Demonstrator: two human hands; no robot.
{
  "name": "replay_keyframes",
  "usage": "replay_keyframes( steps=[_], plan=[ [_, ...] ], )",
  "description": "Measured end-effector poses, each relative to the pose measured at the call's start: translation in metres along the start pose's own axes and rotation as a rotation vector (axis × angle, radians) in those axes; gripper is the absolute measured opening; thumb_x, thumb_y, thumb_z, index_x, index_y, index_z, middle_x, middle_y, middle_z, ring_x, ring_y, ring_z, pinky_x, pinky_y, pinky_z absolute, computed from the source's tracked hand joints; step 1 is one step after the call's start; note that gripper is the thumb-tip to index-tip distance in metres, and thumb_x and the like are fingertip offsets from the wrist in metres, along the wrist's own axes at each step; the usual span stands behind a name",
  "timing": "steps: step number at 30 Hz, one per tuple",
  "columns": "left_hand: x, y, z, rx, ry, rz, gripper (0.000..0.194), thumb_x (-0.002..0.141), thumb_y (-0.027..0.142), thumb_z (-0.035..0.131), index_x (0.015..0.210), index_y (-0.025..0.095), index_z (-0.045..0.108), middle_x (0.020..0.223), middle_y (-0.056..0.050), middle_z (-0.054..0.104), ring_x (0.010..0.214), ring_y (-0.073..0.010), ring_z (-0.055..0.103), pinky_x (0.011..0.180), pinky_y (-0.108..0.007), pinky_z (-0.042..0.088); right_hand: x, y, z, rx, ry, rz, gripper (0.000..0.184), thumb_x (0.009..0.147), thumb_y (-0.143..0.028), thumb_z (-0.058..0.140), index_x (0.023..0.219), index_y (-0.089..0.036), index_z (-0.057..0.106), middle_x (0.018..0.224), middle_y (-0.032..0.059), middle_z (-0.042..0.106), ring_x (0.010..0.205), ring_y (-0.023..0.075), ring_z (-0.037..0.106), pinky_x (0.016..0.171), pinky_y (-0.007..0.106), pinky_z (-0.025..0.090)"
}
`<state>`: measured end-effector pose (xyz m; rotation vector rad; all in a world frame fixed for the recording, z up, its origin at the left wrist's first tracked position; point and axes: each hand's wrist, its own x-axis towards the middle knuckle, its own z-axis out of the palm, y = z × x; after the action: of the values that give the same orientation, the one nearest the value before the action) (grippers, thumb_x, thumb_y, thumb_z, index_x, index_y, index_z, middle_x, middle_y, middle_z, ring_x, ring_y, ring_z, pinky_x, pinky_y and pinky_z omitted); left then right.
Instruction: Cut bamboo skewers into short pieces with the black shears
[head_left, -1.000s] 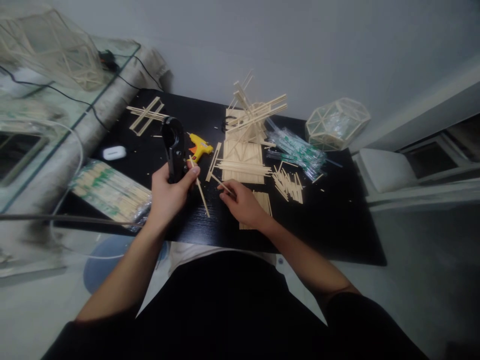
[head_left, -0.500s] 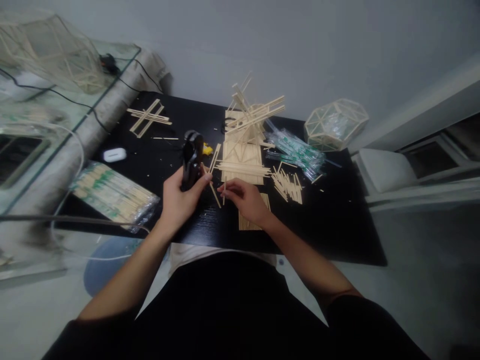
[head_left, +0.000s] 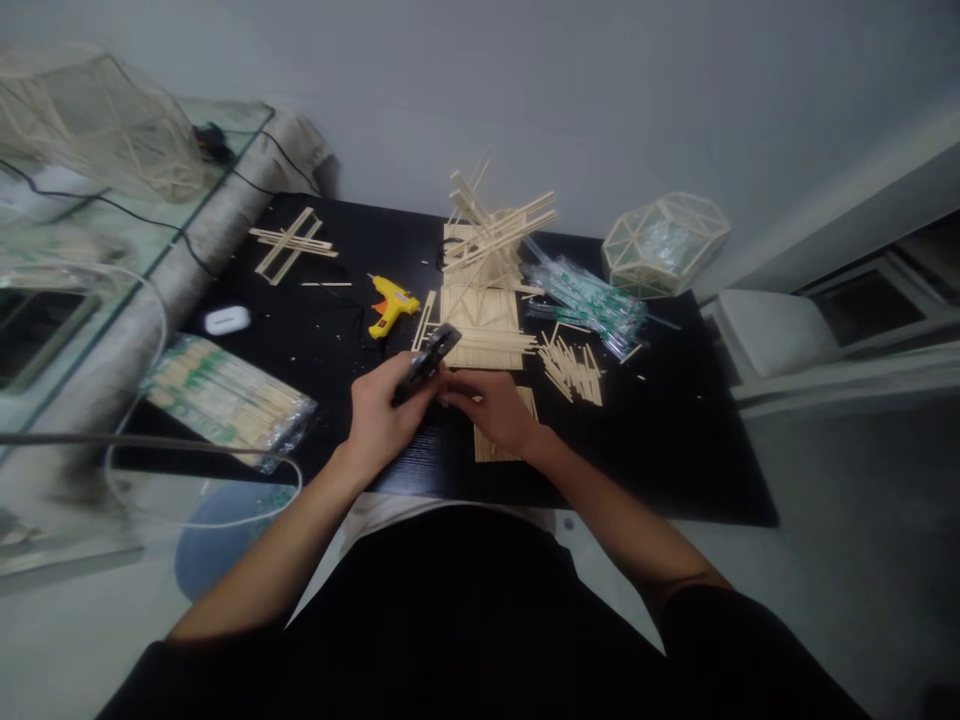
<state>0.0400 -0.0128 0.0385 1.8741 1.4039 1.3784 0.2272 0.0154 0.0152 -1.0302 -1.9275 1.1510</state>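
My left hand [head_left: 382, 405] is closed around a black hand tool [head_left: 429, 362], now tilted up to the right; its exact kind is unclear. My right hand [head_left: 495, 405] is pinched, its fingertips meeting those of the left. The thin wooden stick seen between the right fingers a moment earlier is mostly hidden there now. Under the right wrist lies a small slatted wooden panel [head_left: 495, 447]. Just beyond my hands, loose sticks [head_left: 487, 340] lie across a larger slatted panel [head_left: 484, 298], which carries a framework of sticks [head_left: 499, 240].
A yellow glue gun [head_left: 391, 305] lies left of the panel. Short cut sticks [head_left: 574, 370] and plastic wrappers [head_left: 585, 300] are to the right, near a polyhedral stick frame [head_left: 664, 245]. At left are bagged sticks [head_left: 225, 395], a white case [head_left: 227, 320] and crossed sticks [head_left: 292, 245].
My left hand has moved right to meet the right hand, and the black tool has swung from upright to slanting right. The yellow glue gun has come into full view.
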Motion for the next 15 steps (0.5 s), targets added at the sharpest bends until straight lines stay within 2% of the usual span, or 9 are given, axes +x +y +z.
replay_keyframes(
  steps=[7,15],
  plan=[
    [-0.001,0.0,0.002,-0.046,-0.018,-0.088,0.021,0.088,0.037,0.076,0.092,0.017,0.076,0.088,-0.002,0.078,0.079,-0.0152,0.072,0.08,-0.027,0.057,0.001,0.01,0.004,-0.039,0.031,-0.071,0.013,0.096,-0.026,0.07,0.098,-0.019,0.08,0.09,0.0026,0.079,0.081,0.0176,0.07,0.077,0.026,0.049],
    [-0.004,-0.007,0.002,-0.083,-0.019,-0.135,0.023,0.085,0.039,0.08,0.092,0.017,0.076,0.087,-0.002,0.078,0.08,-0.0161,0.073,0.081,-0.028,0.058,0.003,0.017,0.006,-0.04,0.05,-0.139,0.014,0.098,-0.026,0.067,0.096,-0.018,0.078,0.089,0.0025,0.078,0.079,0.0165,0.068,0.077,0.027,0.05]
  ],
)
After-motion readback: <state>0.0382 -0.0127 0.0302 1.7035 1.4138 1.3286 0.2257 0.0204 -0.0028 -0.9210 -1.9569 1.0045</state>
